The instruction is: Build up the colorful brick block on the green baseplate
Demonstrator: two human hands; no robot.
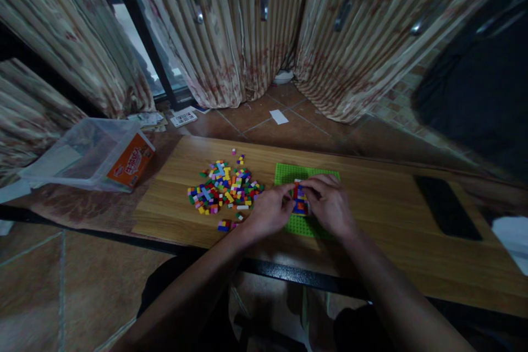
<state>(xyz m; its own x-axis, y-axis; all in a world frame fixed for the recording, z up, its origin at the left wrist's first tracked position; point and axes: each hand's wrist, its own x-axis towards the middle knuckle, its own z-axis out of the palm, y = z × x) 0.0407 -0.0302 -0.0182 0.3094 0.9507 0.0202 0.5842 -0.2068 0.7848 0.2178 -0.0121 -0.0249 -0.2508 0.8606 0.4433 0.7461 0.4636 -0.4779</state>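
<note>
A green studded baseplate point(284, 173) lies on the wooden tabletop, partly covered by both hands. On it stands a small build of toy bricks point(301, 208) in red, blue and orange. From the left, my left hand point(270, 209) reaches to the build, its thumb and forefinger closed at the upper left side. My right hand point(330, 203) curls over the right side, fingertips bent against the bricks. Whatever single piece either hand pinches is too small and too covered to pick out. Left of the plate spreads a pile of loose coloured bricks point(229, 187).
A clear plastic bin point(82, 157) with an orange label stands at the left end. A black flat slab point(447, 206) lies on the table point(383, 220) to the right. Small joined bricks point(224, 225) sit near the front edge. Curtains point(231, 38) hang behind.
</note>
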